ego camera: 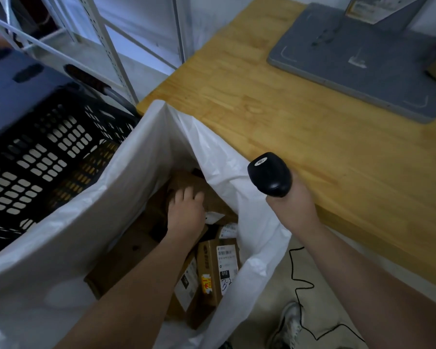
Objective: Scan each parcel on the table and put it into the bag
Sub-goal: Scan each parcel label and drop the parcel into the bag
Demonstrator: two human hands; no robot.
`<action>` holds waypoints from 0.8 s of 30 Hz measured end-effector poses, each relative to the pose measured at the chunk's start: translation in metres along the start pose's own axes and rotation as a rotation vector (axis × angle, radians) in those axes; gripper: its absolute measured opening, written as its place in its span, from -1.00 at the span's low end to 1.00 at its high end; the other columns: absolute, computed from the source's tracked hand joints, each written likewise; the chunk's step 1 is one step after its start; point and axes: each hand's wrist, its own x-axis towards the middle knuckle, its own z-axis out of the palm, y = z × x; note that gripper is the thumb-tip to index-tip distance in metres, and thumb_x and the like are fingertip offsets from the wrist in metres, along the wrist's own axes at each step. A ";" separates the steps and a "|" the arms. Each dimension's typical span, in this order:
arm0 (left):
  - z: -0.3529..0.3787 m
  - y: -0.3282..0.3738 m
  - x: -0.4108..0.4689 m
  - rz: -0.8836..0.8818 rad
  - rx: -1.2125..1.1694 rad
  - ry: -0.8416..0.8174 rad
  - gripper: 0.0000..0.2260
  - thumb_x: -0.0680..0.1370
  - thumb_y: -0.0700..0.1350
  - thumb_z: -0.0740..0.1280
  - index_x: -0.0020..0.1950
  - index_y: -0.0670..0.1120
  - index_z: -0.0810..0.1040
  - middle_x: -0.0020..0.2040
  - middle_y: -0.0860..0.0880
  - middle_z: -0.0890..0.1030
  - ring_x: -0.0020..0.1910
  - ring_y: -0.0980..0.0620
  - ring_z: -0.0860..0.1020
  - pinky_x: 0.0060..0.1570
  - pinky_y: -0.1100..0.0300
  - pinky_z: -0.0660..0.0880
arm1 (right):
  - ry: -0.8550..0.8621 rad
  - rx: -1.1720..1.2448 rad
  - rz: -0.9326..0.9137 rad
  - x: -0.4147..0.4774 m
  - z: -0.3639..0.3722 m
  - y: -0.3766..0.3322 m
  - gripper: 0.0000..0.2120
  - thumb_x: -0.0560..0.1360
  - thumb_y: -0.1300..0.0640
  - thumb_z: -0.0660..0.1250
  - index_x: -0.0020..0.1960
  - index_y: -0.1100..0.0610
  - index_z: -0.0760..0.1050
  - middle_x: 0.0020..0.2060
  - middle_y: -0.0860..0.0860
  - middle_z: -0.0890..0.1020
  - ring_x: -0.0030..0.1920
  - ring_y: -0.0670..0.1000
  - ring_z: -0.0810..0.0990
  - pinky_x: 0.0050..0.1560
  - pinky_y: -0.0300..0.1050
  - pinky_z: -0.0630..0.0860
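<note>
Down inside the white bag (126, 197) sat the brown parcel (189, 180), on top of other boxes (217, 268): stiff cardboard, probably light, best gripped across its edges. Left hand (186, 212) had fingers curled over its top, while right hand (293, 205) was wrapped tight round the black scanner (269, 175).

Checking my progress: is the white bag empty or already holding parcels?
Holding parcels: the bag has several brown boxes inside, the left hand touching one.
</note>
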 end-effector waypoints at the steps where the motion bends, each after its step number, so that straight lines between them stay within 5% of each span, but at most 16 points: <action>1: -0.009 0.005 -0.009 0.008 -0.057 0.067 -0.66 0.62 -0.08 0.19 0.39 -0.08 0.40 0.36 -0.13 0.39 0.35 -0.15 0.32 0.28 0.02 0.33 | 0.002 -0.008 0.003 -0.001 -0.006 -0.001 -0.67 0.44 0.28 0.33 0.19 0.11 0.44 -0.21 -0.06 0.57 -0.18 0.03 0.58 -0.20 -0.05 0.49; 5: -0.052 0.040 -0.034 0.152 -0.116 0.215 -0.72 0.59 -0.07 0.23 0.28 -0.09 0.51 0.17 -0.07 0.51 0.12 -0.07 0.45 0.10 0.06 0.45 | 0.036 -0.020 0.037 -0.010 -0.043 -0.004 -0.62 0.45 0.22 0.38 0.24 0.10 0.42 -0.12 -0.03 0.56 -0.09 0.07 0.55 -0.11 -0.04 0.48; 11: -0.118 0.140 -0.021 0.356 -0.013 0.214 -0.64 0.56 -0.08 0.25 0.35 -0.11 0.43 0.25 -0.12 0.45 0.20 -0.15 0.42 0.12 0.01 0.43 | 0.163 0.011 0.070 -0.010 -0.141 -0.007 -0.69 0.42 0.32 0.33 0.11 0.09 0.39 -0.16 0.03 0.56 -0.11 0.14 0.54 -0.18 -0.04 0.44; 16: -0.162 0.258 0.011 0.489 -0.005 0.264 -0.59 0.60 -0.03 0.21 0.45 -0.06 0.31 0.36 -0.10 0.35 0.32 -0.12 0.34 0.26 0.05 0.34 | 0.341 0.046 0.136 0.006 -0.262 0.014 -0.77 0.40 0.25 0.32 0.02 0.11 0.38 -0.35 -0.05 0.47 -0.38 -0.04 0.45 -0.43 -0.19 0.28; 24: -0.176 0.443 0.041 0.644 -0.051 0.245 -0.61 0.61 -0.02 0.22 0.42 -0.06 0.34 0.31 -0.09 0.40 0.29 -0.10 0.38 0.18 0.07 0.40 | 0.521 0.062 0.210 0.021 -0.427 0.080 -0.74 0.43 0.17 0.34 0.11 0.11 0.44 -0.25 0.02 0.58 -0.25 0.04 0.59 -0.35 -0.16 0.41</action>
